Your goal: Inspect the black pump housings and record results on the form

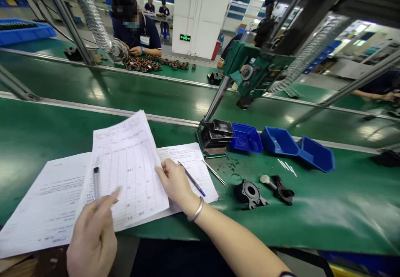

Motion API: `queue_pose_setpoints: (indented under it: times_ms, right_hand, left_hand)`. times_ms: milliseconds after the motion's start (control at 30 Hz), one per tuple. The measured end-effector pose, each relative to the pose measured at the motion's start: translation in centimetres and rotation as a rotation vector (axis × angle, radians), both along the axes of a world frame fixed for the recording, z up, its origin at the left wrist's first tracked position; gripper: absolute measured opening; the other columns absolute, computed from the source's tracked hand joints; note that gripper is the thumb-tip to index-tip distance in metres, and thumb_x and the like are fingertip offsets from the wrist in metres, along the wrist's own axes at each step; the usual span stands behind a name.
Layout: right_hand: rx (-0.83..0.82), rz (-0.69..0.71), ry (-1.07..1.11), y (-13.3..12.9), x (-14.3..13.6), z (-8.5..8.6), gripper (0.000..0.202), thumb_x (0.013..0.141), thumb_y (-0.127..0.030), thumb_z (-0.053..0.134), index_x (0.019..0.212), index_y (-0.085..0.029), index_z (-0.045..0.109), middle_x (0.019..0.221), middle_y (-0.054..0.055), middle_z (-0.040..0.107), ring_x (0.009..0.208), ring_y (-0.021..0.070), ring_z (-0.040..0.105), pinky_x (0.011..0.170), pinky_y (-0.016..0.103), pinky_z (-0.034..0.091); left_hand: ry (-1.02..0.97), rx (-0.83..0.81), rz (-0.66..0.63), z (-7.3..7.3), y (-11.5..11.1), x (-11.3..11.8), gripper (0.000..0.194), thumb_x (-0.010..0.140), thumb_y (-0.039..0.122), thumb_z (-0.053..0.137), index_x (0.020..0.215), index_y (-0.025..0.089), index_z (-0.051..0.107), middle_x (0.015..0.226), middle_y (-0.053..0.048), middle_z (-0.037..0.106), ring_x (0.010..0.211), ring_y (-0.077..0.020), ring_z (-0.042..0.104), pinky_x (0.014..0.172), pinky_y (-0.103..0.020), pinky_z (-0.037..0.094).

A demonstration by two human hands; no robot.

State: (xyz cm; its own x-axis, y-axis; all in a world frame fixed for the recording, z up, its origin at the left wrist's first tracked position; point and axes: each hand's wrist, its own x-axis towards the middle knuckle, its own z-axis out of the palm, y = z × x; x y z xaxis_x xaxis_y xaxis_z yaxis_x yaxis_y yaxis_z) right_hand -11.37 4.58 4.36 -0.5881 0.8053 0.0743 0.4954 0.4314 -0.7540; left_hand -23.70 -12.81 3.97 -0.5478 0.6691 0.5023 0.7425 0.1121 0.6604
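Note:
My right hand (175,182), with a silver bangle on the wrist, pinches the right edge of a printed sheet (131,156) that is raised off the papers. At the lower left, my left hand (93,231) is closed around a capped pen (96,183) standing above the sheet; its fingertips are slightly blurred. More printed paper (59,189) lies under and left of the sheet, and another page (203,177) shows at its right. On that page rests a blue pen (192,179), beside thin metal tweezers (215,174).
A green drill press (250,70) stands on a base (215,137) beyond the papers. Blue bins (246,138) sit to its right. Black parts (251,191) and white sticks (286,166) lie on the green table (328,202). A person (137,26) works across the bench.

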Motion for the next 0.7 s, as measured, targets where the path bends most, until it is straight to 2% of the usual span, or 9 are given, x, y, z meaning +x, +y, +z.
queue_pose_setpoints:
  times_ms: [33, 100, 233, 333, 400, 467, 567, 633, 700]
  right_hand:
    - [0.002, -0.005, -0.025, -0.3, 1.7, -0.3, 0.017, 0.096, -0.027, 0.051, 0.081, -0.02, 0.055, 0.068, -0.001, 0.059, 0.063, 0.0155, 0.057, 0.06, 0.025, 0.039]
    - [0.03, -0.015, -0.066, -0.3, 4.5, -0.7, 0.016, 0.097, -0.029, 0.05, 0.087, -0.019, 0.058, 0.075, 0.003, 0.064, 0.068, 0.0182, 0.06, 0.062, 0.027, 0.041]
    - [0.294, -0.027, -0.356, 0.9, 7.9, -0.5, 0.018, 0.096, -0.029, 0.052, 0.103, -0.015, 0.06, 0.101, 0.014, 0.066, 0.094, 0.0272, 0.062, 0.08, 0.036, 0.047]
    - [0.37, 0.075, -0.569, 1.9, 8.9, -0.6, 0.011, 0.091, -0.021, 0.056, 0.085, -0.014, 0.061, 0.09, 0.016, 0.066, 0.086, 0.0289, 0.064, 0.077, 0.037, 0.048]
    - [0.338, 0.112, -0.567, 2.5, 9.4, -0.6, 0.011, 0.09, -0.015, 0.054, 0.082, -0.014, 0.061, 0.079, 0.014, 0.066, 0.071, 0.0257, 0.064, 0.066, 0.035, 0.048]
    - [0.22, 0.074, -0.448, 3.1, 9.9, -0.3, 0.014, 0.09, -0.016, 0.051, 0.099, -0.015, 0.063, 0.069, 0.008, 0.065, 0.057, 0.0219, 0.061, 0.056, 0.033, 0.046]
    - [-0.219, -0.022, -0.008, 3.8, 10.5, 1.2, 0.035, 0.092, -0.03, 0.05, 0.126, -0.021, 0.055, 0.066, 0.002, 0.065, 0.046, 0.0189, 0.058, 0.046, 0.03, 0.043]
    - [-0.544, -0.048, 0.328, 4.0, 10.4, 2.3, 0.035, 0.091, -0.038, 0.05, 0.12, -0.021, 0.059, 0.081, 0.008, 0.071, 0.059, 0.0227, 0.067, 0.046, 0.031, 0.046]
    - [-0.762, -0.061, 0.56, 3.9, 9.6, 3.1, 0.026, 0.086, -0.036, 0.055, 0.104, -0.02, 0.064, 0.103, 0.014, 0.073, 0.085, 0.0292, 0.072, 0.056, 0.034, 0.053]
  left_hand:
    - [0.116, -0.042, -0.054, -0.3, 0.3, 0.3, 0.037, 0.095, 0.021, 0.05, 0.131, 0.028, 0.059, 0.105, -0.006, 0.06, 0.092, -0.0193, 0.06, 0.078, -0.031, 0.048]
    - [0.323, -0.109, -0.118, -0.9, 0.8, 0.8, 0.042, 0.094, 0.019, 0.052, 0.135, 0.027, 0.055, 0.103, -0.007, 0.061, 0.092, -0.02, 0.061, 0.078, -0.03, 0.048]
    - [0.461, -0.212, -0.202, -1.5, 1.4, 1.6, 0.05, 0.093, 0.017, 0.054, 0.142, 0.022, 0.046, 0.097, -0.007, 0.062, 0.081, -0.0182, 0.06, 0.071, -0.029, 0.047]
    - [0.483, -0.28, -0.269, -1.7, 0.7, 1.9, 0.047, 0.093, 0.026, 0.058, 0.137, 0.015, 0.048, 0.098, -0.01, 0.063, 0.093, -0.0241, 0.061, 0.084, -0.039, 0.049]
    - [0.532, -0.348, -0.326, -1.8, 0.0, 2.3, 0.063, 0.087, 0.045, 0.065, 0.137, 0.011, 0.046, 0.111, -0.015, 0.063, 0.114, -0.0327, 0.056, 0.099, -0.051, 0.044]
    - [0.568, -0.447, -0.397, -2.0, -0.6, 2.7, 0.081, 0.081, 0.055, 0.069, 0.141, 0.008, 0.04, 0.124, -0.018, 0.06, 0.129, -0.0368, 0.047, 0.109, -0.059, 0.035]
    - [0.542, -0.573, -0.469, -2.2, -1.2, 3.5, 0.079, 0.083, 0.044, 0.07, 0.145, 0.01, 0.035, 0.131, -0.016, 0.058, 0.136, -0.0347, 0.042, 0.114, -0.059, 0.032]
    - [0.491, -0.602, -0.503, -2.1, -1.1, 4.1, 0.072, 0.086, 0.039, 0.067, 0.145, 0.013, 0.036, 0.131, -0.014, 0.058, 0.138, -0.0343, 0.039, 0.115, -0.059, 0.031]
    - [0.446, -0.6, -0.535, -1.9, -0.8, 4.6, 0.065, 0.089, 0.041, 0.061, 0.144, 0.014, 0.038, 0.13, -0.013, 0.059, 0.14, -0.0344, 0.037, 0.116, -0.06, 0.028]
